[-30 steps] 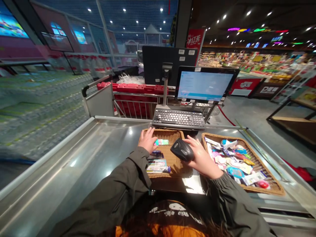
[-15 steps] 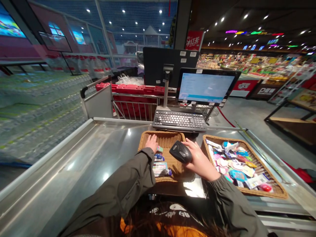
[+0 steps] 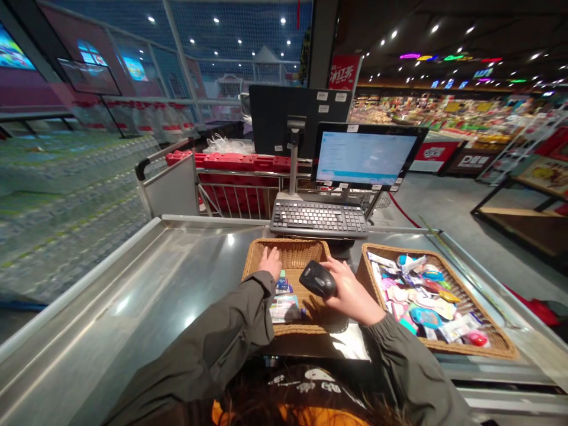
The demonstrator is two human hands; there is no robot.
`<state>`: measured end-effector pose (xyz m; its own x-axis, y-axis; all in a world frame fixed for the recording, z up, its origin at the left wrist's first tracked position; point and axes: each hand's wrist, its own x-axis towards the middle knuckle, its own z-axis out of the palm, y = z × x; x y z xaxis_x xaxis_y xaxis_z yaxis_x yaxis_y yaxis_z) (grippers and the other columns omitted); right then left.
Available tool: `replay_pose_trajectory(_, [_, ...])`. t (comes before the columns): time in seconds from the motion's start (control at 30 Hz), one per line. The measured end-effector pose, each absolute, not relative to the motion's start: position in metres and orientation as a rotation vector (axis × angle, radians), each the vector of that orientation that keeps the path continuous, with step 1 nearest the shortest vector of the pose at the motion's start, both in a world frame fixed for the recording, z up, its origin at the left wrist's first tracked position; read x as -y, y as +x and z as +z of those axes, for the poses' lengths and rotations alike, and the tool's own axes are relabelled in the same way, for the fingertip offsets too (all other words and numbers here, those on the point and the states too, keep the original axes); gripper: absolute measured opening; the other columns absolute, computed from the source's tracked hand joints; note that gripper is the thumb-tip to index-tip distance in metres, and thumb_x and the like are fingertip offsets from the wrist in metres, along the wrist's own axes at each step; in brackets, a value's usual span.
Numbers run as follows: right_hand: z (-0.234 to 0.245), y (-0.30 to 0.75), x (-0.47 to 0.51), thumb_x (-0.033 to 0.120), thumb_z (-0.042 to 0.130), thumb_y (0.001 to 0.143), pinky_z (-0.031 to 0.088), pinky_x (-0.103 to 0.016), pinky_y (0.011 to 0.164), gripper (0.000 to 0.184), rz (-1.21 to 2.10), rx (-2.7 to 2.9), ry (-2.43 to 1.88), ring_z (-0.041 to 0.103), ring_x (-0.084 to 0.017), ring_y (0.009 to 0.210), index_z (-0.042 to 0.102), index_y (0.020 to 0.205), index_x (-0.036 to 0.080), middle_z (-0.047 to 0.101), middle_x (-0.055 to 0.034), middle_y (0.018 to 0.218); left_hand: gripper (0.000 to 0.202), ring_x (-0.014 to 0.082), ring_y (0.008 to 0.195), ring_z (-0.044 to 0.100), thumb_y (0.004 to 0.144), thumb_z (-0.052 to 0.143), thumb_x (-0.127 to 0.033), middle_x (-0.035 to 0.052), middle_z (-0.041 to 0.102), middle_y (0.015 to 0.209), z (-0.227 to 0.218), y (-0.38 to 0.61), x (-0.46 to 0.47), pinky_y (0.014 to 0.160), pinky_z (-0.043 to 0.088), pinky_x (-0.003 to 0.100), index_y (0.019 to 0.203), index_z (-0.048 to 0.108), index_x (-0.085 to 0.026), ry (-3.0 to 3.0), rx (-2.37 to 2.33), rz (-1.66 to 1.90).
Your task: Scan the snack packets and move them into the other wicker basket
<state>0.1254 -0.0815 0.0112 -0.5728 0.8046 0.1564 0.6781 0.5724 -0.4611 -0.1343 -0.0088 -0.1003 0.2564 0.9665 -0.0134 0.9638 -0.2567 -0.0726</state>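
A black barcode scanner (image 3: 318,279) is gripped in my right hand (image 3: 350,291), held over the right part of a wicker basket (image 3: 306,328). Inside that basket, at its left, my left hand (image 3: 270,264) has its fingers stretched out and slightly apart, with nothing visible in them. Just below those fingers lie small packaged goods: a blue packet (image 3: 283,286) and a pale, flat package (image 3: 285,309). My left wrist and sleeve hide part of the basket's left side.
A second wicker basket (image 3: 506,349), full of mixed small packages, stands to the right on the metal counter (image 3: 190,266). Behind the baskets are a keyboard (image 3: 318,218), a lit monitor (image 3: 364,155) and another screen seen from behind (image 3: 298,118). Stacked bottles stand at the left.
The view has shifted slightly. My left hand stays inside the basket, and my right hand still holds the barcode scanner above it. Little else differs.
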Motion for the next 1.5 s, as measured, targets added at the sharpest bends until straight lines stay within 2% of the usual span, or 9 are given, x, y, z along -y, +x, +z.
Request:
replay_pose_trajectory(0.13, [0.016, 0.143, 0.090, 0.017, 0.061, 0.067, 0.020, -0.065, 0.114, 0.059, 0.494, 2.420, -1.235, 0.034, -0.036, 0.141, 0.058, 0.126, 0.019, 0.055, -0.0133, 0.137, 0.030, 0.0320, 0.145, 0.028, 0.081, 0.058, -0.018, 0.0154, 0.047, 0.147, -0.070, -0.112, 0.020, 0.117, 0.010, 0.062, 0.108, 0.070, -0.019, -2.553, 1.722, 0.057])
replay_pose_trajectory(0.23, [0.021, 0.163, 0.099, 0.017, 0.062, 0.068, 0.022, -0.063, 0.115, 0.059, 0.471, 2.385, -1.246, 0.033, -0.035, 0.142, 0.058, 0.127, 0.021, 0.054, -0.0110, 0.138, 0.038, 0.0324, 0.144, 0.028, 0.077, 0.069, -0.030, 0.0167, 0.045, 0.148, -0.041, -0.088, 0.026, 0.117, 0.010, 0.064, 0.113, 0.067, -0.020, -2.678, 1.454, -0.127])
replay_pose_trajectory(0.37, [0.026, 0.195, 0.114, 0.017, 0.060, 0.071, 0.028, -0.061, 0.114, 0.058, 0.383, 2.304, -1.248, 0.035, -0.035, 0.141, 0.056, 0.129, 0.021, 0.055, -0.0111, 0.138, 0.037, 0.0326, 0.142, 0.033, 0.081, 0.067, -0.035, 0.0159, 0.047, 0.146, -0.008, -0.046, 0.027, 0.115, 0.015, 0.065, 0.115, 0.066, -0.021, -2.813, 1.228, -0.264])
replay_pose_trajectory(0.47, [0.025, 0.225, 0.123, 0.016, 0.060, 0.071, 0.027, -0.061, 0.114, 0.060, 0.307, 2.240, -1.346, 0.037, -0.036, 0.140, 0.055, 0.130, 0.019, 0.054, -0.0127, 0.138, 0.035, 0.0329, 0.142, 0.033, 0.084, 0.065, -0.037, 0.0155, 0.048, 0.146, 0.002, -0.009, 0.024, 0.115, 0.017, 0.065, 0.115, 0.066, -0.021, -2.883, 1.134, -0.323])
replay_pose_trajectory(0.87, [0.018, 0.347, 0.154, 0.027, 0.064, 0.074, 0.027, -0.062, 0.113, 0.060, 0.094, 1.888, -1.696, 0.036, -0.037, 0.140, 0.049, 0.132, 0.020, 0.056, -0.0144, 0.136, 0.042, 0.0340, 0.144, 0.027, 0.080, 0.069, -0.044, 0.0195, 0.035, 0.154, -0.009, 0.155, 0.001, 0.113, 0.015, 0.069, 0.114, 0.065, -0.020, -2.920, 0.973, -0.446])
replay_pose_trajectory(0.97, [0.018, 0.368, 0.163, 0.027, 0.064, 0.075, 0.028, -0.062, 0.113, 0.058, 0.067, 1.830, -1.733, 0.036, -0.038, 0.140, 0.050, 0.130, 0.020, 0.057, -0.0144, 0.134, 0.036, 0.0323, 0.145, 0.027, 0.079, 0.070, -0.040, 0.0175, 0.036, 0.154, -0.020, 0.189, -0.006, 0.114, 0.015, 0.067, 0.108, 0.066, -0.020, -2.905, 0.906, -0.451])
replay_pose_trajectory(1.13, [0.013, 0.392, 0.173, 0.028, 0.061, 0.077, 0.027, -0.069, 0.110, 0.054, 0.090, 1.768, -1.825, 0.035, -0.041, 0.140, 0.051, 0.130, 0.020, 0.054, -0.0159, 0.138, 0.024, 0.0316, 0.143, 0.030, 0.079, 0.068, -0.039, 0.0144, 0.044, 0.149, -0.038, 0.226, -0.018, 0.115, 0.015, 0.066, 0.093, 0.070, -0.020, -2.884, 0.942, -0.429])
replay_pose_trajectory(1.33, [0.011, 0.399, 0.173, 0.026, 0.060, 0.077, 0.026, -0.068, 0.112, 0.056, 0.131, 1.752, -1.837, 0.035, -0.040, 0.141, 0.049, 0.131, 0.022, 0.054, -0.0141, 0.138, 0.028, 0.0353, 0.142, 0.030, 0.083, 0.063, -0.041, 0.0164, 0.047, 0.146, -0.047, 0.250, -0.029, 0.116, 0.010, 0.067, 0.087, 0.074, -0.016, -2.929, 1.120, -0.360])
replay_pose_trajectory(1.5, [0.013, 0.397, 0.169, 0.027, 0.061, 0.077, 0.026, -0.065, 0.113, 0.058, 0.169, 1.756, -1.835, 0.035, -0.038, 0.141, 0.047, 0.133, 0.023, 0.054, -0.0140, 0.137, 0.022, 0.0368, 0.142, 0.029, 0.080, 0.064, -0.037, 0.0142, 0.053, 0.141, -0.051, 0.248, -0.032, 0.115, 0.009, 0.068, 0.083, 0.074, -0.018, -2.943, 1.184, -0.402])
